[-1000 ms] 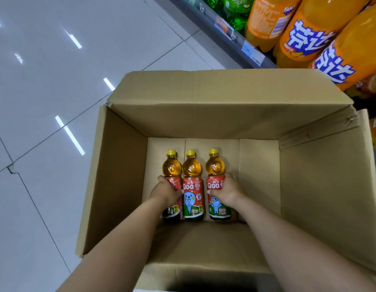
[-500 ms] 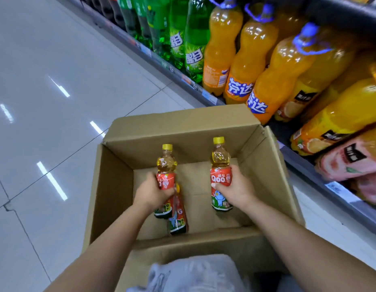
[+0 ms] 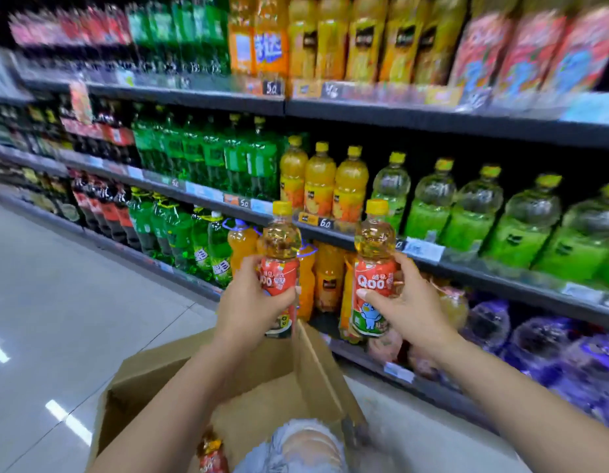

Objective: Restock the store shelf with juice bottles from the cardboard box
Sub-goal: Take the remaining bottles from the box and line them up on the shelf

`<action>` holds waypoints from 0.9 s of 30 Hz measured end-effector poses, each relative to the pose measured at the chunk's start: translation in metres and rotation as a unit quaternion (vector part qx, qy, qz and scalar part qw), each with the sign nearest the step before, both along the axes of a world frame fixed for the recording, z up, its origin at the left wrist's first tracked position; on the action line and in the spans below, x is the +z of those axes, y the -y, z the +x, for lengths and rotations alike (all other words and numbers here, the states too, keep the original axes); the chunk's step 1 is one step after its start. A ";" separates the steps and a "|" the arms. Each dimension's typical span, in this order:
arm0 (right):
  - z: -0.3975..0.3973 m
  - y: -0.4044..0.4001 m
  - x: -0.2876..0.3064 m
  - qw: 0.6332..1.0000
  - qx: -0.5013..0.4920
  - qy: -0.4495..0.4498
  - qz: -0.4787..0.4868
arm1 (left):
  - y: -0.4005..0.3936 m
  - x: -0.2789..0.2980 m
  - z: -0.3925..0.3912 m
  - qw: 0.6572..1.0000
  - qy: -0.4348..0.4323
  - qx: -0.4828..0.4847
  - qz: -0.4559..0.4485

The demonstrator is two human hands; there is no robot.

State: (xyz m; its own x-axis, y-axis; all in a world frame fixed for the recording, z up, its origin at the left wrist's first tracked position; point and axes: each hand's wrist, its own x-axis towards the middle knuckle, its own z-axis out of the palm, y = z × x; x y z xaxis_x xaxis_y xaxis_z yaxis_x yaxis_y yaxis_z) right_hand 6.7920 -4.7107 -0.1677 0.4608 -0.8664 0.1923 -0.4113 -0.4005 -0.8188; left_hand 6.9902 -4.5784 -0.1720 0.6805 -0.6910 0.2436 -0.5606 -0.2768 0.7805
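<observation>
Both hands have risen out of the cardboard box (image 3: 316,363) since the earlier frame, each lifting a juice bottle up in front of the store shelf (image 3: 467,126). The left hand (image 3: 252,302) has its fingers (image 3: 282,295) closed around the red label of the left bottle (image 3: 281,264), where only part of the "Qoo" lettering shows. The right hand (image 3: 403,302) grips the right bottle (image 3: 373,268) by its label, thumb across the front; "Qoo" reads clearly in white on red, above a blue cartoon figure on a green band. Both bottles stand upright, with yellow caps and amber juice, a little apart from each other. One more bottle (image 3: 211,452) lies in the box below, blurred. On the shelves behind, handwritten price tags (image 3: 323,222) read "6.0" and "5.0". Tall orange drink bottles (image 3: 318,182) stand beside pale green ones (image 3: 467,213); their labels are too blurred to read.
</observation>
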 end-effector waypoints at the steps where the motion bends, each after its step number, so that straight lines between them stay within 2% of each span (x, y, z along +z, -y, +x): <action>1: -0.019 0.000 0.022 1.000 -0.011 0.015 -0.010 | 0.006 0.021 -0.013 1.000 0.010 -0.008 -0.016; 7: -0.129 0.002 0.131 0.988 -0.087 0.087 -0.092 | 0.036 0.135 -0.083 0.989 0.066 -0.091 -0.099; 13: -0.210 0.010 0.206 0.969 -0.157 0.112 -0.156 | 0.078 0.214 -0.139 0.972 0.081 -0.142 -0.168; 20: -0.263 0.035 0.253 0.946 -0.224 0.130 -0.195 | 0.131 0.258 -0.178 0.966 0.072 -0.179 -0.174; 27: -0.256 0.090 0.275 0.925 -0.255 0.146 -0.242 | 0.172 0.271 -0.189 0.955 0.069 -0.219 -0.186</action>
